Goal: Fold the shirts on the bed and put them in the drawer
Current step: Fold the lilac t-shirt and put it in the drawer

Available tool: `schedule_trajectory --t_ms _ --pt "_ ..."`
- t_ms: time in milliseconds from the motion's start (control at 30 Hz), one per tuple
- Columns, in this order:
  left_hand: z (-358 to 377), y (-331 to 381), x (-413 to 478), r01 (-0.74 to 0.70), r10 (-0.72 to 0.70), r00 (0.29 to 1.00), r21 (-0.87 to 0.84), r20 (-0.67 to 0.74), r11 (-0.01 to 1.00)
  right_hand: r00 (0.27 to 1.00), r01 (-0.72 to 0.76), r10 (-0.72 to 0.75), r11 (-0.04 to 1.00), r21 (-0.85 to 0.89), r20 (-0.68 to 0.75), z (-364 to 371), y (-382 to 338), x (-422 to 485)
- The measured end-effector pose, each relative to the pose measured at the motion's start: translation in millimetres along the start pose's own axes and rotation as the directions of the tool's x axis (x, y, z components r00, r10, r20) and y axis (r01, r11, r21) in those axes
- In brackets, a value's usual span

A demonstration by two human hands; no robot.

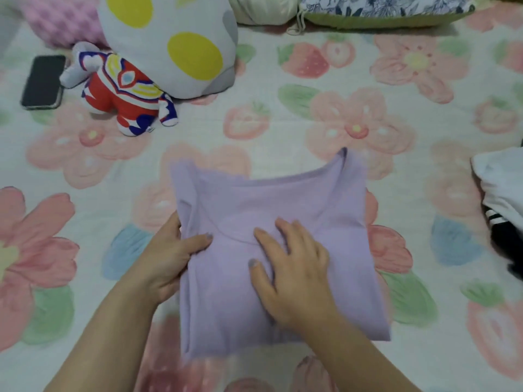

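Note:
A lilac shirt [334, 216] lies folded into a rough rectangle on the flowered bedspread [283, 120], neckline toward the far side. My left hand [167, 258] grips the shirt's left edge, thumb on top and fingers tucked under the fabric. My right hand [291, 267] rests flat on the middle of the shirt, fingers spread and pressing down. At the right edge of the view lies a heap of white and black clothing [501, 199]. No drawer is in view.
A red, blue and silver plush figure [121, 91] with a big spotted head lies at the far left, a black phone [44, 82] beside it. A pink pillow [62, 21] and floral pillows [382, 9] line the far edge.

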State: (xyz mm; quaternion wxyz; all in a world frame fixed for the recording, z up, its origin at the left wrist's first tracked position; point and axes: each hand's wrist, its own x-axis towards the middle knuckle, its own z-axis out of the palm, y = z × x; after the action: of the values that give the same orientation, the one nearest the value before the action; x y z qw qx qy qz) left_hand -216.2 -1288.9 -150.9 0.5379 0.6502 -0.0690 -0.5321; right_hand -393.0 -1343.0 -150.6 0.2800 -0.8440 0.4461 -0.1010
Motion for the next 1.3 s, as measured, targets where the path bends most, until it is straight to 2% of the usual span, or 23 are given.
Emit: schedule_trajectory --t_ms 67,100,133,167,233,267,333,433,500,567,633,733,833,933,1033,1133,1200,1300 --pt "-21.7 -29.4 12.3 0.090 -0.048 0.985 0.259 -0.163 0.962 0.951 -0.071 0.092 0.994 -0.082 0.294 34.2 13.1 -1.6" --pt "-29.3 -43.6 15.8 0.093 0.000 0.975 0.407 -0.222 0.909 0.923 -0.088 0.123 0.990 -0.112 0.363 46.2 22.8 -4.5" --pt "-34.2 -57.0 17.8 0.083 0.070 0.964 0.541 -0.256 0.837 0.917 -0.105 0.144 0.987 -0.122 0.371 53.3 31.8 -7.3" --pt "-36.2 -69.0 18.1 0.078 0.131 0.952 0.636 -0.276 0.768 0.934 -0.117 0.147 0.987 -0.110 0.325 57.1 40.8 -9.4" --pt "-33.0 -88.2 14.8 0.095 0.196 0.931 0.726 -0.307 0.681 0.975 -0.188 0.196 0.979 -0.080 0.105 56.2 55.6 -9.1" --pt "-28.8 -95.9 13.2 0.110 0.222 0.916 0.741 -0.334 0.663 0.964 -0.265 0.264 0.963 -0.050 -0.013 52.7 63.3 -5.6" --pt "-19.0 -104.0 12.8 0.139 0.268 0.875 0.740 -0.403 0.658 0.909 -0.405 0.406 0.914 0.032 -0.098 41.3 78.5 7.3" --pt "-16.4 -98.3 28.4 0.149 0.291 0.822 0.677 -0.490 0.720 0.837 -0.525 0.545 0.821 0.226 -0.036 24.8 100.7 38.9" --pt "-18.6 -83.9 46.1 0.127 0.256 0.824 0.605 -0.505 0.786 0.778 -0.591 0.625 0.691 0.416 0.066 17.4 101.2 58.6" --pt "-16.3 -67.1 62.5 0.074 0.175 0.851 0.441 -0.496 0.894 0.737 -0.614 0.666 0.588 0.527 0.115 15.7 99.5 71.8" --pt "-14.5 -52.9 74.1 0.054 0.108 0.860 0.298 -0.498 0.953 0.729 -0.611 0.678 0.579 0.540 0.098 13.8 96.1 78.3" --pt "-26.7 -45.7 87.7 0.038 0.110 0.882 0.303 -0.458 0.952 0.685 -0.618 0.721 0.493 0.612 0.110 12.0 94.9 80.7" --pt "-37.9 -48.0 91.6 -0.005 0.193 0.838 0.347 -0.510 0.938 0.639 -0.598 0.766 0.443 0.668 0.065 9.2 99.0 77.1" --pt "-40.9 -49.2 94.4 -0.015 0.170 0.835 0.287 -0.523 0.958 0.640 -0.565 0.768 0.457 0.687 0.015 2.5 97.9 76.0" --pt "-34.1 -45.0 96.8 0.012 0.101 0.869 0.226 -0.484 0.974 0.664 -0.634 0.732 0.442 0.635 0.153 0.8 97.2 78.2" --pt "-28.2 -36.7 95.3 -0.036 0.186 0.852 0.299 -0.490 0.954 0.704 -0.644 0.668 0.457 0.614 0.241 3.3 94.8 82.1" --pt "-30.0 -30.3 95.1 -0.052 0.204 0.841 0.300 -0.500 0.953 0.739 -0.602 0.640 0.486 0.633 0.211 1.7 95.1 84.7" --pt "-36.1 -23.1 95.3 -0.019 0.099 0.862 0.163 -0.498 0.986 0.749 -0.556 0.640 0.467 0.687 0.171 -4.2 98.0 86.8"
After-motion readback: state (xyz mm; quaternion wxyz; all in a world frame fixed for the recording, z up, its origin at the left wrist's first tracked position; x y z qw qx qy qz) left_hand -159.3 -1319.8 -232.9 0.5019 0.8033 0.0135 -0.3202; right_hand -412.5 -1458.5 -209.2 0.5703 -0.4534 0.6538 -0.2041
